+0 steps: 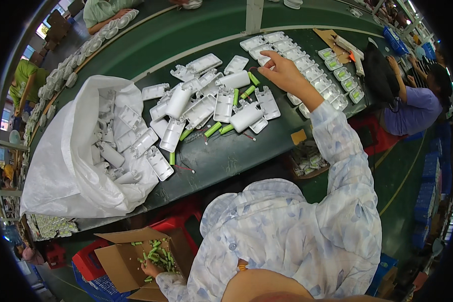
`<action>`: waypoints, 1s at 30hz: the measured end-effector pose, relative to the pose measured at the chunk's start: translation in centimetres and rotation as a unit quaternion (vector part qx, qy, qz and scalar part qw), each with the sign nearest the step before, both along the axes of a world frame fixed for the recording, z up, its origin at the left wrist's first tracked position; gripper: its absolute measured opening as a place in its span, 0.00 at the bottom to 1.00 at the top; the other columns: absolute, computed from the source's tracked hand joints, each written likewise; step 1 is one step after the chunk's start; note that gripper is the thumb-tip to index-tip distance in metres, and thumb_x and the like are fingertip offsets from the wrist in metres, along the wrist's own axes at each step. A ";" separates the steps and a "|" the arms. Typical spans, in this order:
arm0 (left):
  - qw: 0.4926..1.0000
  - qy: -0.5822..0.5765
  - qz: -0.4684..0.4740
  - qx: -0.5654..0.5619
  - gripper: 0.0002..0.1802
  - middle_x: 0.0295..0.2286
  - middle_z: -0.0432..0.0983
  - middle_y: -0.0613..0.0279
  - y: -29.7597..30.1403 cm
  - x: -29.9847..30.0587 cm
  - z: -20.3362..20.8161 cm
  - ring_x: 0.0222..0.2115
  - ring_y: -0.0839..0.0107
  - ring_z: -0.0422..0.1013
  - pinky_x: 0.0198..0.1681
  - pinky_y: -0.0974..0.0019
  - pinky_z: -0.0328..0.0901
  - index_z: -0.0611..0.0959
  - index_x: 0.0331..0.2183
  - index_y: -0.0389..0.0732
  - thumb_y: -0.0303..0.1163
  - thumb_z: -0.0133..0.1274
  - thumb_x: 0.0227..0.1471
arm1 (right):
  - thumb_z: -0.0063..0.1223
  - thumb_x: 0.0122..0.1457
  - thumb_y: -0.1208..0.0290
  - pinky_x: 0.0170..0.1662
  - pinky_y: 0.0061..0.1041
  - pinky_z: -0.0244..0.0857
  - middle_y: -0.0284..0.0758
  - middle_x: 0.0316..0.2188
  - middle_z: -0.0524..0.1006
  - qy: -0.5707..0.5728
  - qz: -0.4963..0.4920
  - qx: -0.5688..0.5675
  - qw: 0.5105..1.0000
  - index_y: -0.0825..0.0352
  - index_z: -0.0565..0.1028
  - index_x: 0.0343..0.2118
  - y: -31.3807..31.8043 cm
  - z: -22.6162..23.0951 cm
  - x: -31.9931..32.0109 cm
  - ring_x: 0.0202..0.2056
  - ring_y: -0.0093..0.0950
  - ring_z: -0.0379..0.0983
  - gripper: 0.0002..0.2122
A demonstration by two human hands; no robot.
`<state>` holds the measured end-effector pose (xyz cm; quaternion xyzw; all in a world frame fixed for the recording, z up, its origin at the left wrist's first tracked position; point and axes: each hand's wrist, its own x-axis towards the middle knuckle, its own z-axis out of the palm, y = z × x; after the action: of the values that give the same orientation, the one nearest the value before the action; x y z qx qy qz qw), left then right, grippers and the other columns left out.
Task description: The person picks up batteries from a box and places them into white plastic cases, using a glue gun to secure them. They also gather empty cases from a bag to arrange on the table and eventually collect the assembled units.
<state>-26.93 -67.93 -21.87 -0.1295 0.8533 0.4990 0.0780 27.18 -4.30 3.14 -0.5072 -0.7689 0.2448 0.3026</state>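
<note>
My right hand [283,75] reaches over the far side of the green table, its thumb and fingers apart with nothing seen between them. Just left of it, green cylindrical batteries [254,78] with thin wires lie among a heap of white plastic casings [203,108]. White casings in rows [314,73] stand to its right. At lower left, my left hand [150,268] is down in an open cardboard box [117,261], against loose green batteries [162,256]. Its fingers look curled, and what they hold, if anything, cannot be made out.
A big white sack [55,166] full of casings stands open at the table's left. Casings holding green batteries [342,74] line the right side. A co-worker in purple [412,113] sits at right beside a black bag [378,73]. Red stools [183,221] stand below.
</note>
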 end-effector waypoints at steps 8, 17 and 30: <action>0.996 0.068 0.024 0.043 0.24 0.45 0.71 0.56 -1.7 2.0 12.7 0.40 0.64 0.70 0.41 0.59 0.67 0.70 0.54 0.42 0.41 0.50 0.58 | 0.53 0.58 0.75 0.31 0.17 0.64 0.31 0.28 0.74 0.124 0.074 0.054 0.988 0.71 0.74 0.47 -5.2 1.1 -0.2 0.27 0.16 0.67 0.14; 0.903 0.315 -0.262 0.133 0.19 0.47 0.68 0.49 -3.3 -0.1 28.4 0.45 0.51 0.69 0.46 0.50 0.69 0.71 0.48 0.43 0.33 0.51 0.54 | 0.52 0.57 0.77 0.29 0.22 0.64 0.37 0.28 0.74 0.182 0.122 0.057 0.974 0.72 0.75 0.42 -8.6 0.7 1.2 0.26 0.25 0.71 0.10; 0.786 0.049 -0.546 0.286 0.15 0.38 0.72 0.57 39.7 17.2 39.1 0.35 0.68 0.74 0.37 0.66 0.72 0.74 0.43 0.38 0.27 0.52 0.51 | 0.52 0.55 0.80 0.24 0.22 0.60 0.37 0.25 0.71 0.225 0.084 0.069 0.968 0.71 0.75 0.38 -12.5 -0.5 6.8 0.24 0.27 0.70 0.07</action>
<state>-9.77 -28.23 17.20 0.4105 0.6028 0.6000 0.3289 34.00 -16.79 2.61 -0.3510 -0.7360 0.3231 0.4803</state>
